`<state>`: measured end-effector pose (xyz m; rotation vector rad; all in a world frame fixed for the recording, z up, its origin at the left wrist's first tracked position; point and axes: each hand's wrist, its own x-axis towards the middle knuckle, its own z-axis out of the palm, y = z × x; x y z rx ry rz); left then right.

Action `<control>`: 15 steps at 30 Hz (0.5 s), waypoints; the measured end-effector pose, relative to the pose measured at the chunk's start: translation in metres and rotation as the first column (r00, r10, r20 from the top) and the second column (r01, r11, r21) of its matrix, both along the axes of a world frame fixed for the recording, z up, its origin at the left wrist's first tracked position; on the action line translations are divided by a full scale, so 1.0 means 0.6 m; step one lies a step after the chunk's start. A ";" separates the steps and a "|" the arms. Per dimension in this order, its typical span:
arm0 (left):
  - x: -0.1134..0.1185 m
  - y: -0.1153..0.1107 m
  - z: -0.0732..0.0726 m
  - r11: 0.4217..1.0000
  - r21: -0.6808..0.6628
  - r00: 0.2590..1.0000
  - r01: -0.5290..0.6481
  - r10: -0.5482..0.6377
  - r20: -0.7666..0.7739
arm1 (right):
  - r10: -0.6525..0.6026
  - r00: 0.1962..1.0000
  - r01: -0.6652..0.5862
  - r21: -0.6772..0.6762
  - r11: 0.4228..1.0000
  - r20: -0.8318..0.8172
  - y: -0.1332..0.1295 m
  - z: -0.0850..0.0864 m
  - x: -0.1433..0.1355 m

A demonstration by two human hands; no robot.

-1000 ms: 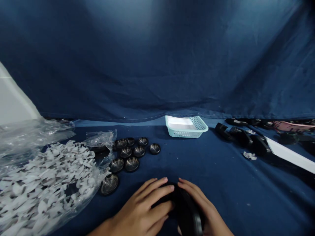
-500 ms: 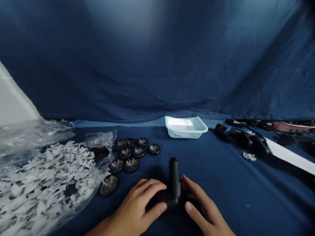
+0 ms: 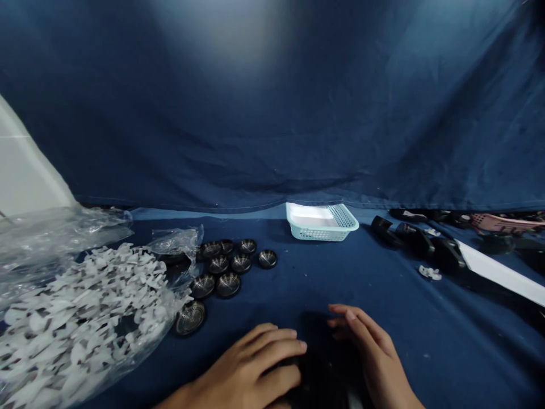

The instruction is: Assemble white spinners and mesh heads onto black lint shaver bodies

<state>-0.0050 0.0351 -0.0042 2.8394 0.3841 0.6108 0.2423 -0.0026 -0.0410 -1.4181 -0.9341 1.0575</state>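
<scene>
At the lower edge of the head view lies a dark black part [image 3: 321, 375], mostly in shadow and partly covered, so its full shape is hidden. My left hand [image 3: 251, 366] curls its fingers over the left side of this part. To its right, my right hand [image 3: 372, 352] is held apart from it, fingers stretched out toward the left, with nothing seen in them. Several round black perforated discs [image 3: 229, 284] lie on the blue cloth beyond my left hand. The nearest disc [image 3: 190, 318] is beside a plastic bag of white pieces.
A clear plastic bag with many small white parts [image 3: 85, 318] spreads over the left side. A light-blue basket [image 3: 321, 233] stands at the back by the dark blue curtain [image 3: 255, 113]. At right are black parts [image 3: 417, 241], a white strip [image 3: 502, 272] and a pink basket [image 3: 502, 222].
The black part has tipped down from upright and moved toward me, low in the view. My right hand has shifted right, away from it, while my left hand has moved slightly right and lower.
</scene>
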 end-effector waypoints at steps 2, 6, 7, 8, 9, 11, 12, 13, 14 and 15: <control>-0.002 -0.001 -0.006 0.997 -0.065 1.000 -0.030 0.030 0.004 | 0.058 0.995 -0.061 0.036 0.998 0.075 -0.005 0.008 -0.005; -0.003 0.003 -0.016 0.945 -0.297 0.987 -0.135 0.156 0.047 | 0.204 0.948 -0.259 0.219 0.941 0.246 -0.016 0.016 -0.015; -0.003 0.005 -0.016 0.918 -0.359 0.980 -0.168 0.195 0.042 | 0.245 0.925 -0.322 0.254 0.912 0.291 -0.018 0.016 -0.017; -0.003 0.007 -0.016 0.890 -0.411 0.973 -0.196 0.229 0.030 | 0.280 0.903 -0.374 0.271 0.887 0.326 -0.020 0.015 -0.018; -0.003 0.008 -0.015 0.865 -0.451 0.967 -0.220 0.255 0.017 | 0.311 0.886 -0.410 0.269 0.871 0.344 -0.021 0.014 -0.019; -0.002 0.010 -0.014 0.816 -0.517 0.955 -0.258 0.297 -0.007 | 0.324 0.891 -0.402 0.219 0.889 0.319 -0.021 0.010 -0.020; -0.001 0.011 -0.015 0.788 -0.546 0.944 -0.285 0.329 -0.019 | 0.311 0.907 -0.367 0.176 0.913 0.283 -0.020 0.009 -0.020; -0.001 0.012 -0.017 0.754 -0.572 0.927 -0.323 0.374 -0.029 | 0.296 0.923 -0.333 0.125 0.934 0.245 -0.019 0.008 -0.020; 0.000 0.014 -0.019 0.720 -0.593 0.905 -0.362 0.423 -0.038 | 0.291 0.931 -0.314 0.080 0.946 0.219 -0.018 0.008 -0.019; 0.000 0.016 -0.022 0.689 -0.605 0.881 -0.399 0.472 -0.044 | 0.297 0.932 -0.314 0.053 0.948 0.210 -0.017 0.008 -0.019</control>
